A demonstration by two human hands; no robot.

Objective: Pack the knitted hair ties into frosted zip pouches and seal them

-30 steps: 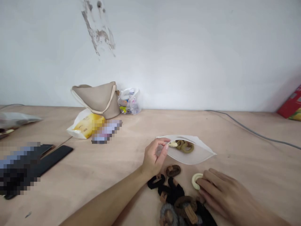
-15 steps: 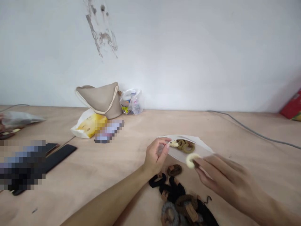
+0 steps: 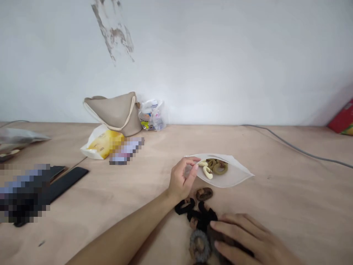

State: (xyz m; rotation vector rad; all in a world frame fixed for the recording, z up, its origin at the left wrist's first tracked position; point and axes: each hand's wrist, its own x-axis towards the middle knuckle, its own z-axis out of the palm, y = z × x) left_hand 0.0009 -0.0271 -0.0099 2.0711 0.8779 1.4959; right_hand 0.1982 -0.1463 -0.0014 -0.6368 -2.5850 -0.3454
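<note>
My left hand (image 3: 184, 177) pinches the left rim of a frosted plastic bag (image 3: 231, 178), holding its mouth apart. Inside the bag sit two cream hair ties (image 3: 207, 172) and several olive-brown hair ties (image 3: 220, 168). My right hand (image 3: 245, 235) reaches over the loose pile, fingers apart and resting on dark hair ties that it partly covers. Near it lie a fuzzy grey hair tie (image 3: 199, 246) and black hair ties (image 3: 185, 207) with tan labels. A brown hair tie (image 3: 204, 194) rests just below the bag.
Against the wall stand a beige handbag (image 3: 114, 112) and a clear bag with a bottle (image 3: 153, 115). A yellow tissue pack (image 3: 102, 143) and blurred-out items are at left, beside a black flat object (image 3: 74, 180). A grey cable (image 3: 292, 144) crosses the right side.
The cream hair tie from my right hand is now inside the bag. My right hand has moved down and toward me onto the pile; my left hand keeps its grip.
</note>
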